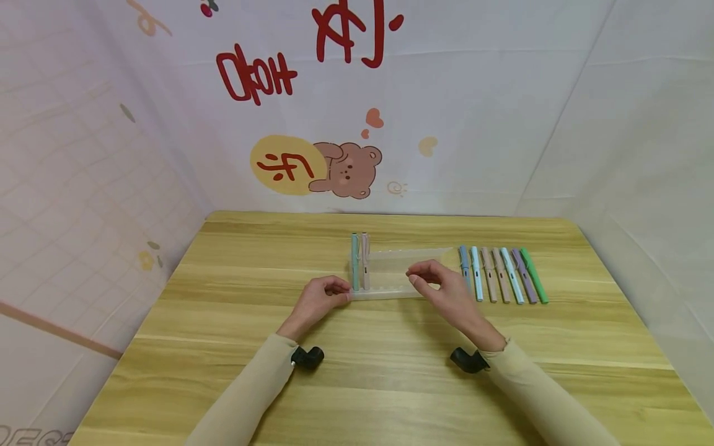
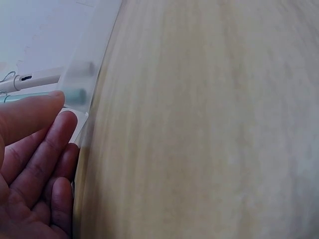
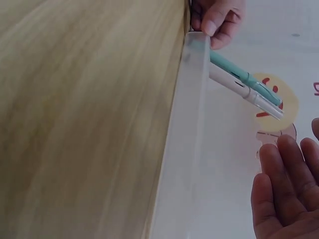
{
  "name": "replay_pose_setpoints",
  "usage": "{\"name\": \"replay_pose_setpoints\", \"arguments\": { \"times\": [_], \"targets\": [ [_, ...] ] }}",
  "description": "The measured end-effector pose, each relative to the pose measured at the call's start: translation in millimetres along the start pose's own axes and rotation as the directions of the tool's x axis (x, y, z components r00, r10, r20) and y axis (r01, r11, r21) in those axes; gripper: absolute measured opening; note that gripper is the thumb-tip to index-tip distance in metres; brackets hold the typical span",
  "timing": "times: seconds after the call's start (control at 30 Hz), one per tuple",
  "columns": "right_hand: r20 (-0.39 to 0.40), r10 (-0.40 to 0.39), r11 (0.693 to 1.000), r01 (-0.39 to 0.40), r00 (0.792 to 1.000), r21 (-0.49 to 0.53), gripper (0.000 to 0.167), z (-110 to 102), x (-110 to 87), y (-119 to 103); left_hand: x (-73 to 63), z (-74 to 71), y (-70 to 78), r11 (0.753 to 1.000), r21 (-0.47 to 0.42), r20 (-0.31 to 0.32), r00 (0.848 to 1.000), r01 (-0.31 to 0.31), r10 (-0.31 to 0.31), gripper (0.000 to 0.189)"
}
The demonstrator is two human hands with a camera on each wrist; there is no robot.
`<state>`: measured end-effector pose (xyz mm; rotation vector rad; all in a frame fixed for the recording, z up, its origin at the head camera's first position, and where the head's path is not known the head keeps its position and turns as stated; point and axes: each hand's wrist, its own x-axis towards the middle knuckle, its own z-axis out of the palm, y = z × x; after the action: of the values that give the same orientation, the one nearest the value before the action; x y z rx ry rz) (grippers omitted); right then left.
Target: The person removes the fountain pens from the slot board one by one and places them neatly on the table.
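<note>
A clear plastic pen holder [image 1: 390, 294] lies across the table, with a mint green pen [image 1: 355, 266] and a pale pink pen [image 1: 365, 267] side by side at its left end. My left hand [image 1: 318, 302] pinches the holder's left front corner, thumb on the front strip, as the right wrist view also shows. Over the right part of the holder hovers my right hand [image 1: 449, 294], fingers loosely bent and nothing between them. In the right wrist view the palm of this hand [image 3: 289, 199] shows bare beside the frosted front strip [image 3: 184, 134].
Right of the holder several capped pens lie in a row: a blue pen [image 1: 465, 266], light blue ones, brownish ones, a purple pen [image 1: 524, 275] and a green pen [image 1: 534, 275] at the end. A printed cloth wall [image 1: 474, 124] rises behind the wooden table [image 1: 390, 384].
</note>
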<state>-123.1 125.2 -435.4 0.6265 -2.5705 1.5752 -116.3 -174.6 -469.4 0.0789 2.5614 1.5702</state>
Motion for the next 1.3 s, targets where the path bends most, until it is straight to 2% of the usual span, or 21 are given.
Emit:
{"name": "replay_pose_setpoints", "arguments": {
  "times": [0.47, 0.83, 1.1, 1.3],
  "targets": [
    [0.072, 0.027, 1.000, -0.028, 0.997, 0.010, 0.020, 34.9, 18.7, 1.5, 0.5, 1.1, -0.8, 1.000, 0.007, -0.005, 1.000, 0.001, -0.001, 0.011],
    [0.122, 0.086, 0.996, -0.089, 0.989, 0.020, 0.027, 53.3, 33.1, 5.6, 0.7, 1.2, -0.1, 1.000, -0.003, -0.004, 1.000, 0.016, -0.016, 0.012],
    [0.174, 0.053, 0.998, -0.055, 0.983, 0.009, 0.033, 63.7, 41.7, 6.5, 0.2, 0.6, -0.5, 1.000, -0.009, 0.002, 1.000, 0.011, -0.011, 0.014],
    [0.213, 0.077, 0.997, -0.075, 0.974, -0.018, 0.035, 71.2, 48.0, 5.0, -0.1, -0.1, -0.3, 1.000, -0.009, 0.007, 1.000, 0.009, -0.009, 0.014]
  ]
}}
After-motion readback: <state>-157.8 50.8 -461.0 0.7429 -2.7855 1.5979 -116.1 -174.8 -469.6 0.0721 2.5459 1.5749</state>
